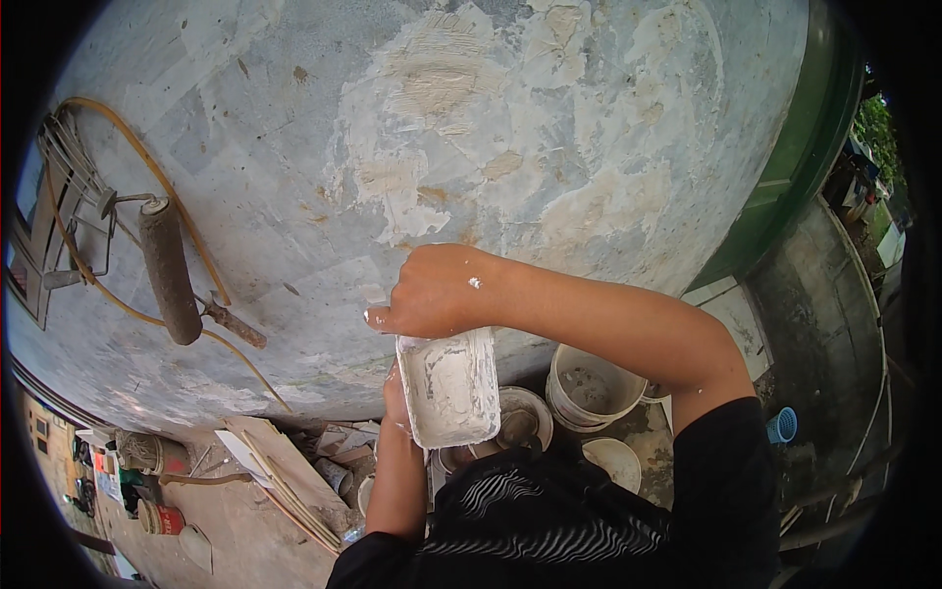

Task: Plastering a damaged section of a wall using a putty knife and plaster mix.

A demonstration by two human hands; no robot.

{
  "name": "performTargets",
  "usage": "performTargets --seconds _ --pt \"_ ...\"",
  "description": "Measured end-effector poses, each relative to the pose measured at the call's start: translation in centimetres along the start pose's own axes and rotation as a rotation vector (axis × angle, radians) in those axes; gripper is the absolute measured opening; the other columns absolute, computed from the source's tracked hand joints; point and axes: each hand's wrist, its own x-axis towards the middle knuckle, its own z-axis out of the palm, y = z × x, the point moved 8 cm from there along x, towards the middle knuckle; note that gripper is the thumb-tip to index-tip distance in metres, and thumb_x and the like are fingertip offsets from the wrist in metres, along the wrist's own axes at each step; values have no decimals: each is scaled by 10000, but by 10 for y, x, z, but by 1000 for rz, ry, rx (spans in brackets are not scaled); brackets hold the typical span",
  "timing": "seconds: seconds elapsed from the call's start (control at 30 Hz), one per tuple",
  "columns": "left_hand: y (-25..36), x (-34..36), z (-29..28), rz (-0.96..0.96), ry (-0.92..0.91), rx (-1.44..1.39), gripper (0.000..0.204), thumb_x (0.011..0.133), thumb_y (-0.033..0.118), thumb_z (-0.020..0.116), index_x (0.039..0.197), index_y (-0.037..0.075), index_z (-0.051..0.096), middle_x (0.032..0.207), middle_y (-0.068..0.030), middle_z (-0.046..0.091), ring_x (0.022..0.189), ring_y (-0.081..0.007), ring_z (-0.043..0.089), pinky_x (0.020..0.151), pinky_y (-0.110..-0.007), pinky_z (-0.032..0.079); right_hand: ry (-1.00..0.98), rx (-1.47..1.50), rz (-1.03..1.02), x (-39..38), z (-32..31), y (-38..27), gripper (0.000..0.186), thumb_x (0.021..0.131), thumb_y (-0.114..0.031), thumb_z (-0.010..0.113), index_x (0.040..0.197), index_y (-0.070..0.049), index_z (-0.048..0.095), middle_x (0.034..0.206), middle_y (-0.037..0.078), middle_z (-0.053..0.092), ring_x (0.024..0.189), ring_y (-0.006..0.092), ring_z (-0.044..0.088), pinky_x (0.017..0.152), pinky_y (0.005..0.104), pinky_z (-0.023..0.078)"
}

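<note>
A rectangular white tray (457, 439), its walls smeared, has pale putty (449, 385) spread over its inside. My left hand (394, 401) grips the tray from its left side, with most of the fingers hidden behind it. Over the tray's far edge, my right hand (442, 290) is closed in a fist, back of the hand up, with white specks on the skin and thumb. Whatever it holds is hidden. Beyond both hands stands a grey wall (294, 147) with rough cream patches (437, 83) on it.
A dirty paint roller (169, 270) and a yellow hose (147, 152) hang at the left. Buckets (594, 388) stand below the wall, with boards (280, 471) leaning left of them. A green door frame (785, 187) and a blue basket (782, 425) are at the right.
</note>
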Motion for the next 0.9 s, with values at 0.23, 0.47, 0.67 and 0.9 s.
performTargets --seconds 0.23,0.47,0.67,0.9 --pt "5 0 17 8 -50 -17 488 905 333 381 1250 -10 418 1123 -187 562 937 -307 614 769 -413 542 28 1 74 -2 -11 13 184 877 -191 475 959 -73 589 606 122 607 591 305 624 472 417 473" --pt "-5 1 14 -63 -48 -59 488 905 332 391 1252 -11 418 1125 -183 562 939 -301 613 771 -407 540 -1 -14 -5 -5 -11 3 169 851 -170 491 946 -94 608 614 116 614 594 300 628 482 414 476" --pt "-5 3 -4 -33 -8 1 494 905 332 390 1252 -19 417 1129 -186 560 946 -302 611 776 -409 538 40 -35 -98 -4 -12 -7 110 778 -119 543 853 -109 622 644 105 631 627 292 640 497 403 486" --pt "-9 2 12 -118 -112 -142 510 915 333 345 1250 -48 404 1163 -210 537 1013 -321 584 823 -436 518 53 14 -200 -2 7 -20 101 761 -131 550 825 -106 625 590 98 610 596 296 630 478 407 477"
